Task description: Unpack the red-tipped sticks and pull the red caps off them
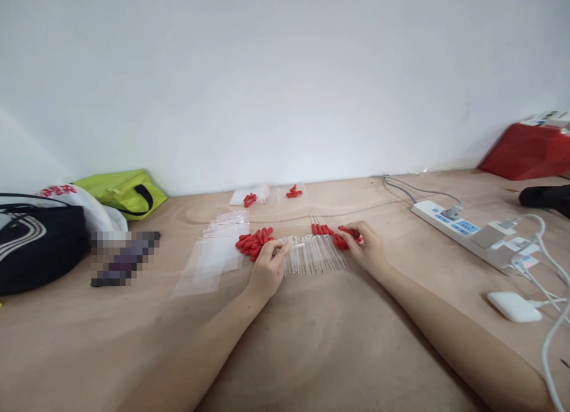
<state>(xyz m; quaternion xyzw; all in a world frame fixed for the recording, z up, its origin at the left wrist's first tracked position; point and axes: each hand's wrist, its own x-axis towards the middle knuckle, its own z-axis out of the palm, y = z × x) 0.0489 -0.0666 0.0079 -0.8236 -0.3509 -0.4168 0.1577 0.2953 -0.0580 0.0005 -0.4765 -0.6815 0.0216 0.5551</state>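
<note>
A row of thin clear plastic sticks (314, 256) lies side by side in the middle of the table. My left hand (267, 271) is at the row's left end, thumb and forefinger pinched together near the stick tops; what is between them is hidden. On its left is a pile of small red rounded pieces (255, 244). My right hand (369, 249) is closed on a red rounded piece (347, 229), above more red pieces (340, 241) at the row's right end. Several red-ended sticks (321, 229) point toward the wall behind the row.
Clear zip bags (218, 252) lie fanned out at left. Farther back are small bags with red pieces (250, 199). A power strip (463, 231) with cables and a white charger case (514, 306) sit at right. Bags (40, 246) and a pixelated dark object (127, 260) are at left.
</note>
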